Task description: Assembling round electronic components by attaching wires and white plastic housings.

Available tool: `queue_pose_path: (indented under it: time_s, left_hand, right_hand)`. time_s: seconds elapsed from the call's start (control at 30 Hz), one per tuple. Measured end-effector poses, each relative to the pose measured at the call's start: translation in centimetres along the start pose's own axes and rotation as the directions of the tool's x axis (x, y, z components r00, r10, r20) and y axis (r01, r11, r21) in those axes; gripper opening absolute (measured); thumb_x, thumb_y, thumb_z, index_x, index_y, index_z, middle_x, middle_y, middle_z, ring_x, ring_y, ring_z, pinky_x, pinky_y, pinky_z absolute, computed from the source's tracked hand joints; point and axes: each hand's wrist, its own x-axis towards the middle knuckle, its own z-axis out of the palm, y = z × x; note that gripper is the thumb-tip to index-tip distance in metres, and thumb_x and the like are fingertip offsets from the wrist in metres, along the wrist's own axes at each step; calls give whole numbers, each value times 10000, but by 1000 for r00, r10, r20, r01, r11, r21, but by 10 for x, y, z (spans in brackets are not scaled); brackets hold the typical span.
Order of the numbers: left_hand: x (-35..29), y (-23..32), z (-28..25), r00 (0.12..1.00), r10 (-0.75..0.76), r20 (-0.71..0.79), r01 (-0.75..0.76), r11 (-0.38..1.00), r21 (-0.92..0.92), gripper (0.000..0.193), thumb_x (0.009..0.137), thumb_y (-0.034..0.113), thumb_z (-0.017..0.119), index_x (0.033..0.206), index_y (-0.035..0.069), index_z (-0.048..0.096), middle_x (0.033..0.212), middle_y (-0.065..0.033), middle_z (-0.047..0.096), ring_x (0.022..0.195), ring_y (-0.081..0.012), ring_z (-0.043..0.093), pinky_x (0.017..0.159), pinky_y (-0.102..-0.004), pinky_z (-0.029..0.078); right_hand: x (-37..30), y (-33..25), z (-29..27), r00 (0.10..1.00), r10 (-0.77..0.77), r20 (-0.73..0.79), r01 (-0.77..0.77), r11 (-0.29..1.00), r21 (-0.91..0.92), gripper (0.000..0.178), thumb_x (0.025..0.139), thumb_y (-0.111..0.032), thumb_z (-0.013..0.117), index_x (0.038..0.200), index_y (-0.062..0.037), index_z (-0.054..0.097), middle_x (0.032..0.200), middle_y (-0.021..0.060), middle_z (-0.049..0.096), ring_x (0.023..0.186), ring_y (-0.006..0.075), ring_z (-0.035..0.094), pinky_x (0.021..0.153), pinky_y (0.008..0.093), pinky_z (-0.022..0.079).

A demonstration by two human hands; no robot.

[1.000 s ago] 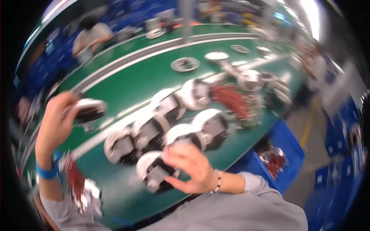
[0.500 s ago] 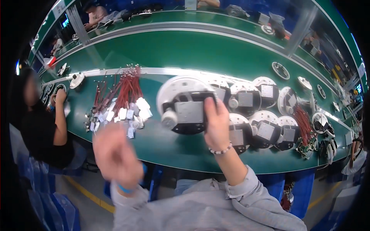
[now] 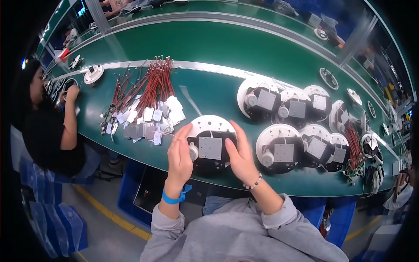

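- Your left hand [image 3: 180, 158] pressed flat against the left side of the round white-and-black unit [image 3: 211, 146], fingers straight and pointing up, the palm touching its rim beside a small white knob.
- Your right hand [image 3: 239, 156] cupped the right side of the same unit, fingers open and laid along its black housing; you held it between both palms rather than in a closed fist.
- That unit sat at the near edge of the green table [image 3: 227, 48], directly in front of you, with a grey square plate facing up on its black middle.
- A thin wire ran from the unit's left side toward the pile of red wires [image 3: 148, 94], which lay just to your left with white tags at their near ends.
- To your right, more round units [image 3: 297, 131] stood close together in two rows, some touching each other.
- Farther right, another bunch of red wires [image 3: 352, 146] lay among smaller units.
- At the far left, another person [image 3: 48, 126] in a dark top sat at the table with a hand raised to its edge.
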Motion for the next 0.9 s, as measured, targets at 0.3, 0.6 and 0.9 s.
queue_pose_path:
  time_s: [0.3, 0.6, 0.9]
  left_hand:
    - [7, 18, 10, 964, 228, 134, -259, 914, 313, 248, 786, 39, 384, 958, -51, 539, 959, -198, 521, 828, -326, 512, 732, -351, 407]
    - [29, 33, 8, 939, 106, 327, -254, 855, 452, 124, 695, 67, 461, 755, -12, 535, 730, -181, 533, 700, -357, 504, 594, -415, 416]
    - [51, 7, -19, 843, -121, 525, 188, 979, -76, 338, 770, 183, 507, 1055, 1, 507, 928, -152, 562, 782, -186, 553, 660, -291, 442]
  right_hand:
    - [50, -32, 6, 948, -40, 317, 186, 876, -446, 201, 732, -150, 549, 803, 33, 590, 748, 148, 593, 742, 257, 567, 633, 301, 446]
    - [60, -49, 23, 880, -211, 425, 358, 883, -304, 140, 701, -115, 564, 739, 12, 610, 743, 143, 604, 681, 254, 575, 658, 288, 450]
    - [58, -78, 2, 967, -117, 226, 64, 972, 226, 137, 799, -60, 491, 812, 39, 586, 745, 86, 592, 685, 142, 557, 655, 250, 440]
